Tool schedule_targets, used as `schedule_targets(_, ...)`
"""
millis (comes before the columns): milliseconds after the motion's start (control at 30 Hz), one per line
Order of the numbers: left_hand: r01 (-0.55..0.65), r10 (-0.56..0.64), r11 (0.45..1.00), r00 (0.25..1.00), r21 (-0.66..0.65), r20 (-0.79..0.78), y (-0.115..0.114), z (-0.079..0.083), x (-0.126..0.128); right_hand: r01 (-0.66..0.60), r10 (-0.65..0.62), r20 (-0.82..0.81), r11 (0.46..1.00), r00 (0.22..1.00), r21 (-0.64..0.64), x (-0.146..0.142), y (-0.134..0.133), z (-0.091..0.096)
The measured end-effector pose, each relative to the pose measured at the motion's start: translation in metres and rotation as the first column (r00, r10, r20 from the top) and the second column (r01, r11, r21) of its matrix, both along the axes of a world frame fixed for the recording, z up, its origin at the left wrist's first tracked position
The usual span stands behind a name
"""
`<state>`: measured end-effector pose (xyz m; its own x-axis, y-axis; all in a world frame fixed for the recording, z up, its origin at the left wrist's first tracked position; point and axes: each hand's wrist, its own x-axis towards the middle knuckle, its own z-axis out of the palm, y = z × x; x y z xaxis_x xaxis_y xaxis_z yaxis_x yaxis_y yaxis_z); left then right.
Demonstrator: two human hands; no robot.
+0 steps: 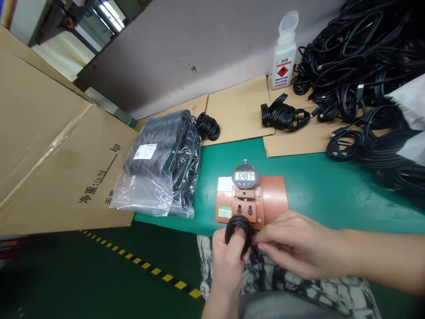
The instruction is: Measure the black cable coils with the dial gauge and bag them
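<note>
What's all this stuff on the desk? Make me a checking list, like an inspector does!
Surface: green table top, partly covered by cardboard sheets.
Job's things: small black cable coil, held in front of a digital gauge mounted on an orange-brown plate.
Clutter: clear bags of coils; white bottle with a flame label; loose coils on the cardboard.
Grippers: left hand grips the coil; right hand pinches its right side.
Cables: big tangled black pile at far right.
Surroundings: cardboard box on the left, grey wall behind, yellow-black floor tape.
</note>
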<state>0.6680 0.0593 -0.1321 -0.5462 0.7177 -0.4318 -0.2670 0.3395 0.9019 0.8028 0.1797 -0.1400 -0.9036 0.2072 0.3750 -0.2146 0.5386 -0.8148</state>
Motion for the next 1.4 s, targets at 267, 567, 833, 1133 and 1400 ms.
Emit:
schedule_targets(267, 0.020, -0.020, 1.000, 1.000, 0.000, 0.008, 0.0014, 0.0045, -0.0004, -0.004, 0.004, -0.005, 1.000, 1.000, -0.014, 0.0002, 0.0000, 0.0005)
schedule_targets(567, -0.020, 0.019, 0.999, 1.000, 0.031, 0.017, 0.0006, -0.0012, 0.0009, -0.001, 0.001, -0.021, 1.000, 1.000, -0.017, 0.0002, 0.0002, -0.0001)
schedule_targets(833, -0.024, 0.023, 0.999, 1.000, 0.037, 0.016, -0.0004, -0.0025, -0.0002, -0.001, 0.001, -0.008, 1.000, 1.000, -0.017, -0.0003, 0.0007, 0.0002)
schedule_targets(1133, -0.022, 0.021, 0.999, 1.000, 0.044, 0.022, -0.0008, -0.0024, 0.0008, 0.002, -0.002, -0.008, 1.000, 1.000, -0.017, 0.0001, -0.0003, 0.0003)
schedule_targets(1400, -0.020, 0.019, 0.999, 0.999, 0.045, 0.025, -0.0007, -0.0023, 0.0000, -0.002, 0.002, -0.003, 1.000, 1.000, -0.016, 0.0001, 0.0005, 0.0011)
